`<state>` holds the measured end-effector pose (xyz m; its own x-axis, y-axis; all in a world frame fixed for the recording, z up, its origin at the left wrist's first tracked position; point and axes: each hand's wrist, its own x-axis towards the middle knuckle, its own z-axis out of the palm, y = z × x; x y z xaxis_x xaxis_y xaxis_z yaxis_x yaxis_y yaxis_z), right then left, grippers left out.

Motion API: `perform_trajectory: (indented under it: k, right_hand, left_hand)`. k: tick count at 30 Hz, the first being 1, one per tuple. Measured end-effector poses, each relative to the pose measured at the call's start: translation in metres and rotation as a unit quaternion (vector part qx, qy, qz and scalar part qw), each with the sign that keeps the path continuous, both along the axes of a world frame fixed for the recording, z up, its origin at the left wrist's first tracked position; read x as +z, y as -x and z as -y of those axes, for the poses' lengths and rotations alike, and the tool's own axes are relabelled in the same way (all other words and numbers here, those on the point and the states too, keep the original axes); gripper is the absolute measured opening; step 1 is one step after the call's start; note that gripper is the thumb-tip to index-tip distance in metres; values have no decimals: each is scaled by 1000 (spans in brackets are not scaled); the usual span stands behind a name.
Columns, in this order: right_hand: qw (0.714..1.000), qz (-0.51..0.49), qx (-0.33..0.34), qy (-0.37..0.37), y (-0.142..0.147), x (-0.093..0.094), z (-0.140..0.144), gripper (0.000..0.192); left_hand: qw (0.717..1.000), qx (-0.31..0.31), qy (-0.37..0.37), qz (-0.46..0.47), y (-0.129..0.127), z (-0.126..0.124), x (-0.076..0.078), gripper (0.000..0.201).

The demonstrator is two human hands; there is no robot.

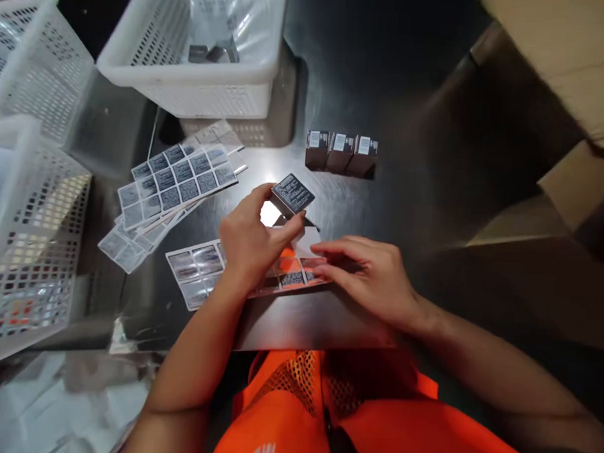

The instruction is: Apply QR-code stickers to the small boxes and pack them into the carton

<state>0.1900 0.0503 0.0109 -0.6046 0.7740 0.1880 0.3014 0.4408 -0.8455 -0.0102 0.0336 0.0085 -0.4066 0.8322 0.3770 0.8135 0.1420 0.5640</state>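
Note:
My left hand grips a small dark box between thumb and fingers, its face with fine pale print tilted up. Beneath that hand lies a sheet of square silver and dark stickers. At the sheet's right end, my right hand pinches its edge with thumb and fingertips; whether a single sticker is lifted there is too small to tell. Three similar boxes stand in a row farther back, each with a white barcode label on top. More sticker sheets lie fanned out on the left.
A white plastic basket at the back holds a clear bag and a few small boxes. Other white baskets line the left side. Cardboard boxes stand at the right. Crumpled pale sheets lie low on the left, beside the metal table.

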Motion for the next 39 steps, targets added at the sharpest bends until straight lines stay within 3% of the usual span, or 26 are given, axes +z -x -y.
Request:
perform_trajectory:
  k: [6, 11, 21, 29, 33, 36, 39]
  right_hand:
    - [989, -26, 13, -143, -4, 1, 3, 16]
    - [971, -21, 50, -231, -7, 1, 8, 22]
    - [972, -7, 17, -235, -8, 4, 7, 19]
    - [936, -39, -1, -349, -5, 3, 11, 31]
    - [917, -73, -23, -390, -2, 7, 10, 27]
    - [902, -107, 25, -416, -2, 15, 8, 21]
    - [914, -202, 108, -335, -7, 25, 6, 21]
  left_hand:
    - [993, 22, 75, 85, 2, -3, 4, 50]
    - [989, 40, 82, 118, 4, -4, 5, 50]
    - [985, 8, 100, 141, -2, -1, 7, 44]
    - [978, 23, 90, 186, 0, -7, 3, 39]
    - [974, 14, 80, 209, 0, -7, 3, 39]
    - [980, 33, 33, 194, 5, -9, 2, 41]
    - [964, 13, 30, 263, 11, -10, 0, 47]
